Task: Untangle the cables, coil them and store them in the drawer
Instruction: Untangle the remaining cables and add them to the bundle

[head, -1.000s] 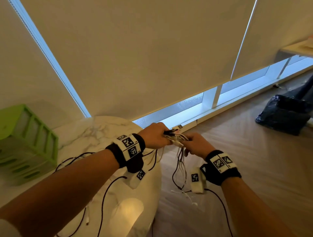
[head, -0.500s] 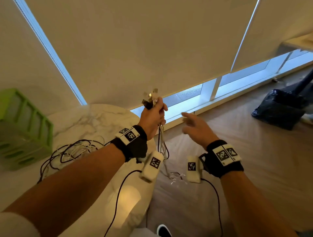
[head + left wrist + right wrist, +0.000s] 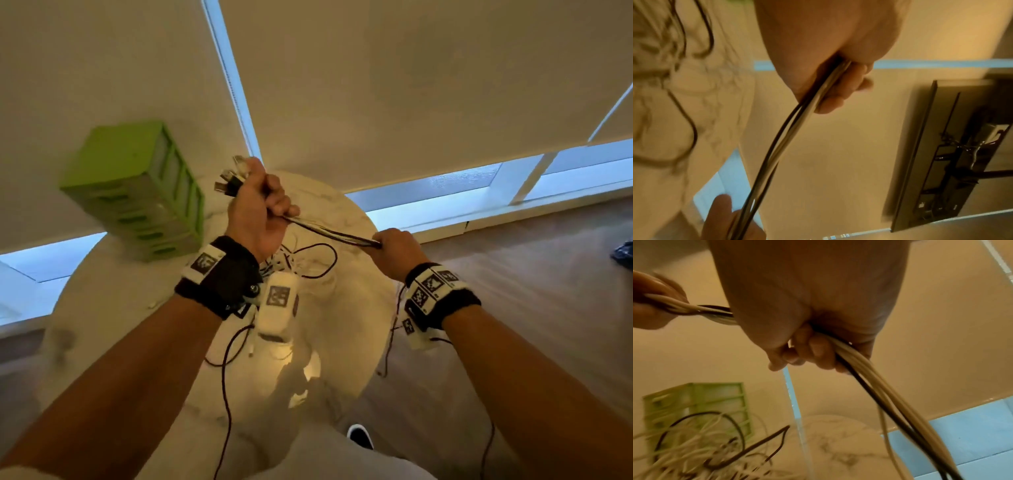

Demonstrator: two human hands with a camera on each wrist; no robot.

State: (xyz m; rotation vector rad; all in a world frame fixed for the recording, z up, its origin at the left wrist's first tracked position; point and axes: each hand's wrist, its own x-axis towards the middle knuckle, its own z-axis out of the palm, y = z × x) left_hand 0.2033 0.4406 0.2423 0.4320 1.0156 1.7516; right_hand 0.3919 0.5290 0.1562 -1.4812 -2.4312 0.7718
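Note:
A bundle of black and white cables [image 3: 334, 235] stretches taut between my two hands above the round marble table [image 3: 346, 329]. My left hand [image 3: 258, 209] grips the bundle near its plug ends [image 3: 230, 180], which stick out above the fist. My right hand [image 3: 394, 246] is closed around the same cables [image 3: 857, 369] further along. The loose remainder lies in a tangle [image 3: 301, 260] on the table below the hands. The green drawer unit [image 3: 144, 192] stands at the table's back left, its drawers closed. In the left wrist view the cables [image 3: 789, 129] run down from my curled fingers.
Window blinds and a low sill run behind the table. Wooden floor lies to the right, with a dark bag [image 3: 623, 251] at the far right edge. A shoe tip [image 3: 359, 435] shows below the table edge. A wall-mounted screen bracket [image 3: 941, 154] appears in the left wrist view.
My right hand, open half a second ago, has taken hold of the cable bundle. The left hand moved left and up with the plug ends, pulling the bundle taut over the table.

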